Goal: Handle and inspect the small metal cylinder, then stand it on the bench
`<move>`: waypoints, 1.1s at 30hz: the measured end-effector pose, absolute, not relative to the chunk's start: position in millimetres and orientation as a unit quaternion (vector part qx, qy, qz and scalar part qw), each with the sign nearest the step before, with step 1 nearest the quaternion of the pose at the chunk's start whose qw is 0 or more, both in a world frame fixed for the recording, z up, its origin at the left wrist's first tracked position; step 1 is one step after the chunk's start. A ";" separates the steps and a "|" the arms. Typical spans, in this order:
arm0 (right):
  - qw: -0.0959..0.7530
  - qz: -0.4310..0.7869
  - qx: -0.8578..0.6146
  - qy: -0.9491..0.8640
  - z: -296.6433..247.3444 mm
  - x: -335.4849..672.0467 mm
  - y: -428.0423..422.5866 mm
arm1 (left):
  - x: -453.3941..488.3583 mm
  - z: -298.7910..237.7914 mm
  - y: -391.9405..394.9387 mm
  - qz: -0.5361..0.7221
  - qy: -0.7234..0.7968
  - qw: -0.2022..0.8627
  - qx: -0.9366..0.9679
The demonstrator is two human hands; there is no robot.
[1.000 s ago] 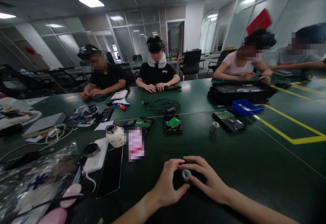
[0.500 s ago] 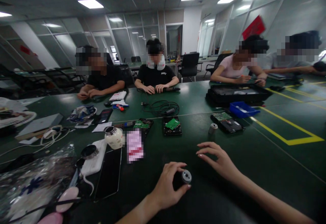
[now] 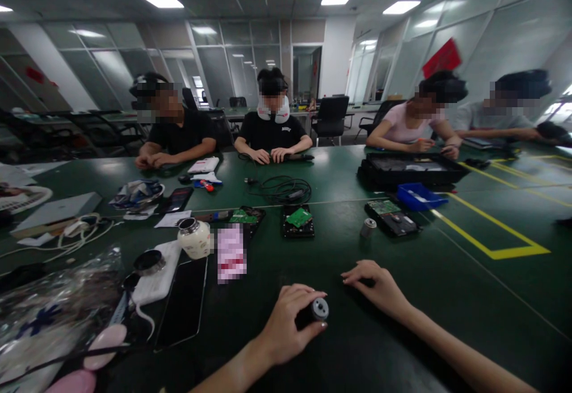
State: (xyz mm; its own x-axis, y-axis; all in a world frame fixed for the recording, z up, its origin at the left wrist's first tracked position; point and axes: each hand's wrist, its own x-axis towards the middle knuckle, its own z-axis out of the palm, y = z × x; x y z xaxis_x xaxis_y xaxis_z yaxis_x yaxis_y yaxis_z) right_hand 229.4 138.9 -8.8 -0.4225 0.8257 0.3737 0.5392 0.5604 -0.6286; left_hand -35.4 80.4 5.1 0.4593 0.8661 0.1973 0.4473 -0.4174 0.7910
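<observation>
My left hand [image 3: 288,323] curls its thumb and fingers around a small metal cylinder, apparently a motor [image 3: 320,308], whose round end with small holes faces up. Whether the motor touches the table cannot be made out. To its right, my right hand [image 3: 378,287] is closed in a pinch, low over the table; anything between its fingertips is too small or hidden to name. A second, similar metal cylinder [image 3: 368,228] stands on the table beyond my right hand.
Hard drives with green boards [image 3: 298,220] lie ahead, near a blue tray [image 3: 420,196] and a black case [image 3: 413,168]. A cream bottle [image 3: 193,239], a phone [image 3: 182,303] and a plastic bag [image 3: 84,298] are at left. Several people sit across the green table [image 3: 330,187].
My right hand's fingers have come together from a spread pose, and the hand has lowered slightly. My left hand keeps its hold on the motor. The whole view has shifted a little.
</observation>
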 end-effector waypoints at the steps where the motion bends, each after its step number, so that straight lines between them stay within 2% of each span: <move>1: 0.360 0.219 -0.413 -0.807 -0.6 224.2 135.5 | -35.4 4.3 80.5 0.309 0.419 0.341 0.783; 4: 0.396 0.247 -0.338 -0.818 23.5 202.5 123.5 | -35.8 0.8 81.2 0.318 0.411 0.338 0.785; 8: 0.400 0.278 -0.274 -0.829 31.5 175.7 112.8 | -35.9 -3.3 82.6 0.335 0.401 0.326 0.788; 18: 0.362 0.294 -0.288 -0.836 16.1 164.5 110.2 | -35.6 -2.2 82.5 0.337 0.404 0.323 0.787; 23: 0.360 0.257 -0.347 -0.827 18.8 167.1 108.3 | -35.6 -2.4 82.4 0.341 0.401 0.322 0.787; 30: 0.226 0.247 -0.357 -0.872 28.9 175.2 106.0 | -35.8 -4.8 83.3 0.340 0.398 0.321 0.789; 33: 0.216 0.245 -0.374 -0.868 28.0 171.8 106.7 | -35.7 -5.2 83.2 0.337 0.398 0.319 0.791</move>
State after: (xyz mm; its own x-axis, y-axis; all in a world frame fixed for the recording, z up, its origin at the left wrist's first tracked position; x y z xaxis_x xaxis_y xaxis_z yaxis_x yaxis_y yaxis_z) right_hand 171.8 106.7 28.0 -0.6262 0.7559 0.1910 0.5438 0.5990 -0.5877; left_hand -35.7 83.2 -5.2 0.4556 0.8450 0.2800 0.4150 -0.4799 0.7730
